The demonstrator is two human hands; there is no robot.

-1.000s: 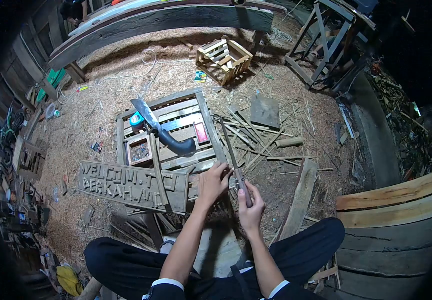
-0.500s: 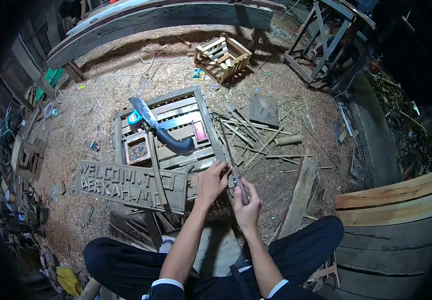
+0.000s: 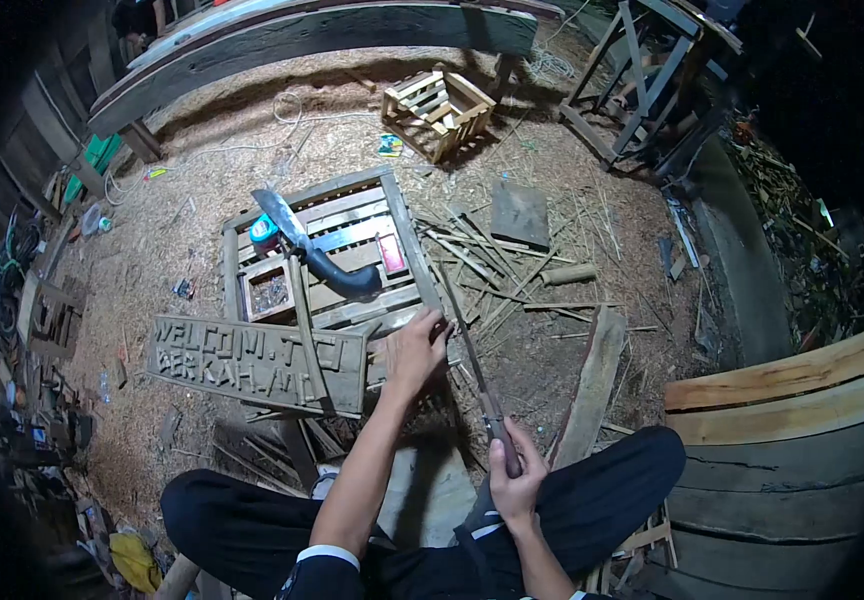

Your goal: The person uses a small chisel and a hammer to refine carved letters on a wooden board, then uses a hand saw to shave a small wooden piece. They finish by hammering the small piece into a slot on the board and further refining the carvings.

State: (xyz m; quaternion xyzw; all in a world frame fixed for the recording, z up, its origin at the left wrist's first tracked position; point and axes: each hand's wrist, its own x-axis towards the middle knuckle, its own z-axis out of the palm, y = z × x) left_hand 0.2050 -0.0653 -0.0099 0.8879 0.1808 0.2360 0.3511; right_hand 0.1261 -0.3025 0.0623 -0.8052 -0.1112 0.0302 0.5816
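My right hand is closed around the dark handle of a long thin knife, whose narrow blade slants up and away to the left. My left hand has its fingers pinched together beside the blade, at the near edge of a slatted wooden stand; what they hold is too small to make out. Left of that hand lies a wooden sign with raised letters made of stick pieces. On the slats rest a machete with a curved black handle, a blue tape measure and a red packet.
Thin wooden sticks lie scattered right of the stand, near a flat square board. A slatted crate stands behind. Planks are at the right. A long bench crosses the back, with parts of other people beyond.
My right hand has drawn the knife back towards me and to the right, away from my left hand. My left hand stays near the stand's edge, its fingers still together.
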